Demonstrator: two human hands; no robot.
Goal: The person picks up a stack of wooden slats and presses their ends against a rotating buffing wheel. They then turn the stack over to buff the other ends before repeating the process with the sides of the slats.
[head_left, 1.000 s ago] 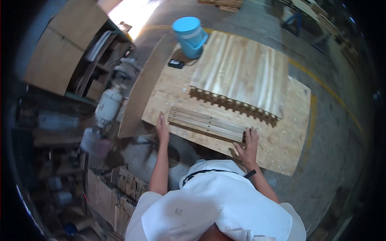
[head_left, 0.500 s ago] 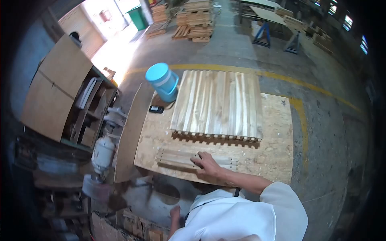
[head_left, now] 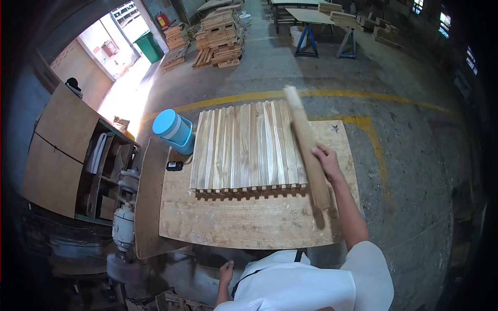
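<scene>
My right hand (head_left: 328,161) grips a long wooden slat (head_left: 307,145) near its middle. It is held lengthwise, raised above the right side of a stack of similar slats (head_left: 244,145). These lie side by side in layers on a plywood-topped table (head_left: 228,223). My left hand (head_left: 226,270) hangs low beside my body, short of the table's front edge. Its fingers are curled closed, and nothing shows in them.
A blue lidded bucket (head_left: 174,131) and a small black device (head_left: 175,166) are at the table's left. Further left stand a motor-driven machine (head_left: 124,228) and a wooden cabinet (head_left: 57,166). Stacked wood (head_left: 218,39) and trestles (head_left: 307,41) are across the floor.
My right hand has lifted the slat from the table's front and turned it lengthwise, moving it rightward beside the stack. The head view has shifted, and my left hand stays low.
</scene>
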